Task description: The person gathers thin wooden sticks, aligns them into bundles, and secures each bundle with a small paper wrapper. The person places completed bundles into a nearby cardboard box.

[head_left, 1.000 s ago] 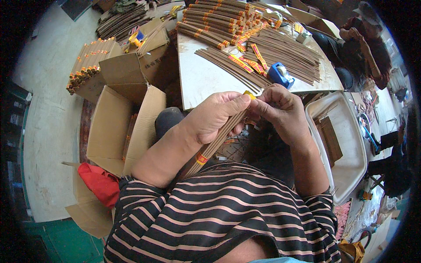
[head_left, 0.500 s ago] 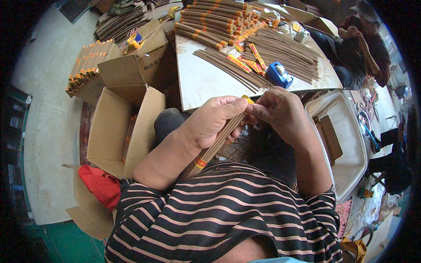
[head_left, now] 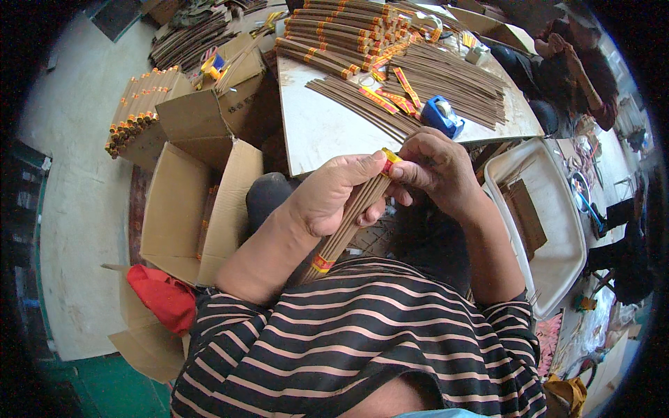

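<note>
A bundle of brown incense sticks [head_left: 359, 211] slants across my lap, its lower end near my striped shirt. My left hand [head_left: 327, 191] is closed around its upper part, thumb pressed near the top. A yellow and red paper band [head_left: 391, 161] wraps the far end, and my right hand [head_left: 442, 171] pinches it there between thumb and fingers. Lower down, a second red and yellow band [head_left: 323, 264] circles the sticks. Just beyond my right hand, a blue tape dispenser [head_left: 443, 117] stands on the white table [head_left: 296, 143].
Loose sticks [head_left: 456, 80], paper strips [head_left: 405, 85] and stacked banded bundles [head_left: 334, 31] cover much of the table. An open cardboard box [head_left: 167, 209] stands at my left, a white plastic tub [head_left: 568, 230] at my right. Another person [head_left: 578, 76] sits at the far right.
My right hand has shifted slightly up, and its fingers have moved around the top band. More of that band now shows. The bundle stays in my left hand.
</note>
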Demonstrator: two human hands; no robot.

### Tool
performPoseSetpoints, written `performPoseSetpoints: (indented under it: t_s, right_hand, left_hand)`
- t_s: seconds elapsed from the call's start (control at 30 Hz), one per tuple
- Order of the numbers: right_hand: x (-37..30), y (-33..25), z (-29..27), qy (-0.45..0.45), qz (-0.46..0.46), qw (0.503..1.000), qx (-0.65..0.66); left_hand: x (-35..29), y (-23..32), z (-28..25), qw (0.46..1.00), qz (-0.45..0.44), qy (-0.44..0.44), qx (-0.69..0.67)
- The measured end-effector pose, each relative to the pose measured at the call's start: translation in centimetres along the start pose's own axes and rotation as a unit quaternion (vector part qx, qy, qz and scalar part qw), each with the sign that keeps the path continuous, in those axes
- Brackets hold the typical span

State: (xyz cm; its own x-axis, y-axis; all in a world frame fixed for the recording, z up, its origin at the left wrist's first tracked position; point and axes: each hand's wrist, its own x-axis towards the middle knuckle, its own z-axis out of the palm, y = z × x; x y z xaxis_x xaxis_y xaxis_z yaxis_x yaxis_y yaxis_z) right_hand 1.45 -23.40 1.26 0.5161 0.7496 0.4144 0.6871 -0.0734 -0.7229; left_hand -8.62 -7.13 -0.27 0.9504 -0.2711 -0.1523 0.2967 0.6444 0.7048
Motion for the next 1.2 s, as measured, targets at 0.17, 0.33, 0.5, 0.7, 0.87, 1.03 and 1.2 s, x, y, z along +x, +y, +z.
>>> performPoseSetpoints:
  t_s: [0.17, 0.33, 0.5, 0.7, 0.87, 1.03, 1.2]
  right_hand:
    - [-0.1, 2.4, 0.4, -0.037, -0.042, 0.992, 0.11]
    - [0.0, 3.1, 1.3, -0.016, -0.069, 0.969, 0.238]
    - [-0.1, 2.9, 1.4, -0.036, -0.036, 0.943, 0.33]
    - [-0.1, 2.9, 1.3, -0.045, -0.002, 0.937, 0.348]
    - [-0.5, 1.3, 0.4, -0.041, 0.136, 0.899, 0.413]
    - [-0.4, -1.0, 0.6, -0.074, 0.169, 0.91, 0.372]
    - [-0.1, -1.1, 0.9, -0.066, 0.167, 0.922, 0.342]
  left_hand:
    - [0.3, -0.2, -0.5, 0.998, -0.017, -0.044, -0.041]
    - [0.0, -0.1, -0.3, 0.992, -0.041, -0.08, -0.088]
    - [-0.2, -0.1, -0.4, 0.989, -0.055, -0.096, -0.101]
    - [-0.4, 0.1, -0.2, 0.994, -0.036, -0.065, -0.077]
    - [-0.7, 0.2, 0.4, 0.999, -0.032, 0.002, -0.039]
    - [-0.7, 0.1, 0.7, 0.999, -0.017, 0.024, -0.012]
    - [-0.6, -0.4, 0.7, 0.999, -0.019, 0.035, -0.019]
